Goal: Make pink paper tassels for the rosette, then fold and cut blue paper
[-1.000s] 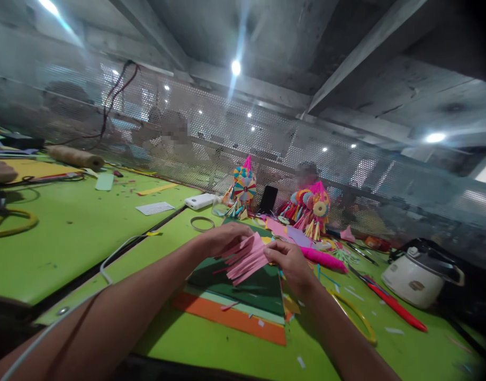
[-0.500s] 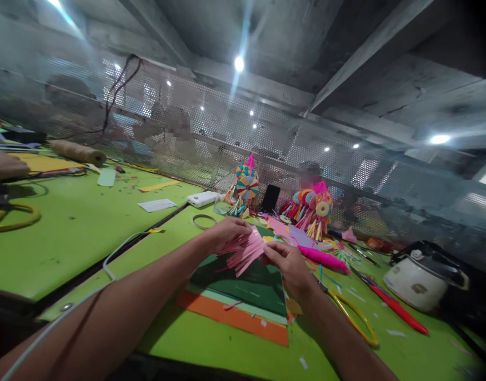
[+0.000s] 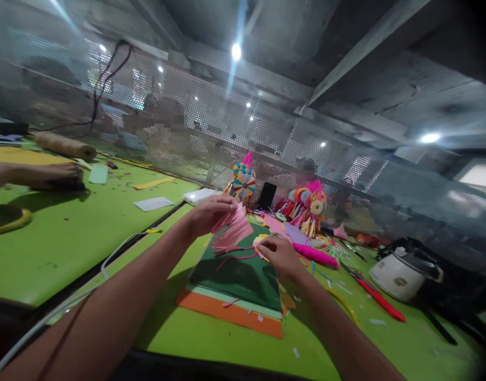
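Observation:
My left hand (image 3: 209,216) pinches the top edge of a pink fringed paper strip (image 3: 238,227), its cut strands hanging down. To its right, my right hand (image 3: 281,255) has thumb and fingers closed on the edge of a small yellow scalloped paper piece (image 3: 260,242). A thin pink string (image 3: 237,257) runs left from that piece. Both hands are above a dark green sheet (image 3: 243,283), stacked over light green and orange paper (image 3: 227,317). Small paper scraps lie on the lower sheets.
Another person's hand (image 3: 64,175) works at far left, near a brown roll (image 3: 66,146). Colourful tasselled ornaments (image 3: 243,182), a dark phone (image 3: 267,197) and a magenta roll (image 3: 318,256) lie ahead. At right are a red-handled tool (image 3: 381,299) and a white pot-like appliance (image 3: 396,278).
My left hand has drawn the pink fringe up and left. My right hand has let go of the fringe and taken hold of the yellow piece. The other person's hand has moved right.

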The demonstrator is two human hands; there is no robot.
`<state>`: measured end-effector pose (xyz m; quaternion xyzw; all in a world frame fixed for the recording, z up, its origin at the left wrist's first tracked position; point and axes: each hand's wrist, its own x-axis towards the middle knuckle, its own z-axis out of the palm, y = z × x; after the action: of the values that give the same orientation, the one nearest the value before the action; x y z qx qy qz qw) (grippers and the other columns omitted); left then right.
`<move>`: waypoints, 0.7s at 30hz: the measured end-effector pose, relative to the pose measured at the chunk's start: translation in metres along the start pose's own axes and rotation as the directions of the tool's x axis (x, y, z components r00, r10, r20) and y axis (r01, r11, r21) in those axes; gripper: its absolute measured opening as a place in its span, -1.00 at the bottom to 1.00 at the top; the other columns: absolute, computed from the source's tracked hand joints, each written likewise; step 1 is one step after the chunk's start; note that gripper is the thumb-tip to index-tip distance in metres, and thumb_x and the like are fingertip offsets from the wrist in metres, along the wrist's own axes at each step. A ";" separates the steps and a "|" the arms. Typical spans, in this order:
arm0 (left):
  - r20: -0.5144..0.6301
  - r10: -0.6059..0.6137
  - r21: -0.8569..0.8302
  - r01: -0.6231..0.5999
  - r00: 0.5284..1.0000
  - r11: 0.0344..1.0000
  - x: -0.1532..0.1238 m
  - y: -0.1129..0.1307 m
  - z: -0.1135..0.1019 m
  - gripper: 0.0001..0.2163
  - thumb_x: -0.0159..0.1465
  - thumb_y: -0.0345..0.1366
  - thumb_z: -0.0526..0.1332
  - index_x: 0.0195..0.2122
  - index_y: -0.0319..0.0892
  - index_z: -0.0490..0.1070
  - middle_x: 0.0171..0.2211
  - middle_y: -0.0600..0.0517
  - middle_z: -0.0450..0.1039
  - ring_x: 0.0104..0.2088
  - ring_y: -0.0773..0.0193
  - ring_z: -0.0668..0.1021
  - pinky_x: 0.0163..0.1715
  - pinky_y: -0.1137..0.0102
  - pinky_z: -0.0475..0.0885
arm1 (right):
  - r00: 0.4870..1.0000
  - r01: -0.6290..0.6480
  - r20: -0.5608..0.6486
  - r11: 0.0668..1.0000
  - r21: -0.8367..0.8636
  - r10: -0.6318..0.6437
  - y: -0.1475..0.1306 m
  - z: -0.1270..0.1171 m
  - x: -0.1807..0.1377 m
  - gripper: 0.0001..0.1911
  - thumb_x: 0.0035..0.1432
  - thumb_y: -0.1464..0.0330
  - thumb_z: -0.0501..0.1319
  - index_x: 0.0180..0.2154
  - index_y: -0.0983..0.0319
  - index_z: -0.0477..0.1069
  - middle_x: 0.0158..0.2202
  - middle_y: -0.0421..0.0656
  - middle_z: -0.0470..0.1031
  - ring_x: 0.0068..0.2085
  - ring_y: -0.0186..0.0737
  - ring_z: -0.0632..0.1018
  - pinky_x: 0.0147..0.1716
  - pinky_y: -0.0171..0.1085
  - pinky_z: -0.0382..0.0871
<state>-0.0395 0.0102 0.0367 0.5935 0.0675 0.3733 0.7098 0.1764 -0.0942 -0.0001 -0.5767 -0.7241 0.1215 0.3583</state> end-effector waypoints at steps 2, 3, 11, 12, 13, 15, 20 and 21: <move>0.001 -0.036 0.004 0.036 0.999 0.999 -0.001 -0.001 -0.001 -0.88 0.06 -0.36 0.29 -0.48 -0.30 0.39 -0.67 0.11 0.30 -0.71 0.49 0.31 -0.73 0.59 0.15 | 0.996 0.041 0.078 0.993 -0.111 -0.033 0.005 -0.012 0.009 -0.80 0.10 0.35 0.17 -0.45 0.27 0.52 -0.47 -0.16 0.51 -0.44 -0.32 0.45 -0.43 -0.36 0.25; -0.001 -0.061 0.006 0.061 0.998 0.998 -0.001 -0.001 -0.002 -0.88 0.05 -0.36 0.30 -0.48 -0.30 0.39 -0.68 0.12 0.29 -0.72 0.50 0.30 -0.75 0.60 0.12 | 0.994 0.053 0.105 0.986 -0.158 -0.036 0.009 -0.018 0.012 -0.80 0.10 0.37 0.16 -0.46 0.28 0.52 -0.48 -0.16 0.51 -0.45 -0.33 0.44 -0.44 -0.36 0.24; 0.076 -0.262 0.085 0.255 0.962 0.963 -0.004 -0.001 0.000 -0.90 0.08 -0.39 0.27 -0.51 -0.30 0.37 -0.69 0.10 0.30 -0.73 0.51 0.29 -0.79 0.62 0.07 | 0.957 0.194 0.270 0.922 -0.334 -0.103 0.004 -0.013 0.012 -0.87 0.10 0.43 0.18 -0.42 0.26 0.51 -0.42 -0.13 0.50 -0.36 -0.28 0.46 -0.34 -0.33 0.25; 0.079 -0.259 0.091 0.252 0.963 0.964 -0.004 -0.001 0.000 -0.90 0.09 -0.39 0.27 -0.50 -0.30 0.37 -0.68 0.09 0.32 -0.72 0.51 0.30 -0.77 0.63 0.08 | 0.942 0.248 0.308 0.899 -0.361 -0.136 -0.002 -0.004 0.010 -0.87 0.11 0.43 0.17 -0.38 0.26 0.50 -0.37 -0.10 0.51 -0.32 -0.26 0.47 -0.32 -0.33 0.25; 0.082 -0.253 0.097 0.245 0.964 0.965 -0.004 -0.001 -0.001 -0.90 0.10 -0.39 0.26 -0.49 -0.29 0.37 -0.67 0.09 0.33 -0.72 0.52 0.30 -0.76 0.63 0.08 | 0.924 0.299 0.344 0.875 -0.380 -0.166 -0.008 0.006 0.009 -0.88 0.11 0.44 0.17 -0.36 0.26 0.49 -0.32 -0.07 0.51 -0.30 -0.24 0.47 -0.31 -0.33 0.26; 0.092 -0.252 0.112 0.242 0.963 0.964 -0.005 0.000 -0.004 -0.89 0.12 -0.36 0.26 -0.47 -0.29 0.37 -0.67 0.08 0.33 -0.73 0.53 0.28 -0.77 0.63 0.05 | 0.891 0.381 0.392 0.846 -0.373 -0.228 -0.017 0.025 0.008 -0.87 0.13 0.43 0.16 -0.28 0.27 0.46 -0.25 -0.03 0.50 -0.27 -0.22 0.48 -0.30 -0.32 0.27; 0.121 -0.295 0.153 0.276 0.948 0.949 -0.006 -0.001 -0.007 -0.86 0.16 -0.31 0.24 -0.45 -0.27 0.37 -0.67 0.09 0.34 -0.77 0.54 0.23 -0.81 0.61 -0.02 | 0.849 0.459 0.400 0.856 -0.237 -0.345 -0.025 0.049 0.018 -0.82 0.22 0.42 0.04 -0.25 0.24 0.42 -0.26 -0.09 0.53 -0.28 -0.23 0.48 -0.29 -0.33 0.31; 0.120 -0.299 0.156 0.280 0.947 0.947 -0.006 -0.002 -0.008 -0.86 0.16 -0.30 0.25 -0.45 -0.27 0.37 -0.68 0.10 0.34 -0.78 0.54 0.22 -0.81 0.60 -0.02 | 0.855 0.451 0.378 0.868 -0.209 -0.354 -0.026 0.051 0.021 -0.82 0.22 0.41 0.05 -0.26 0.23 0.42 -0.26 -0.11 0.54 -0.27 -0.23 0.48 -0.28 -0.34 0.32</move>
<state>-0.0466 0.0128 0.0308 0.6494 0.1288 0.2161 0.7176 0.1222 -0.0706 -0.0130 -0.4281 -0.8886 0.0296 0.1620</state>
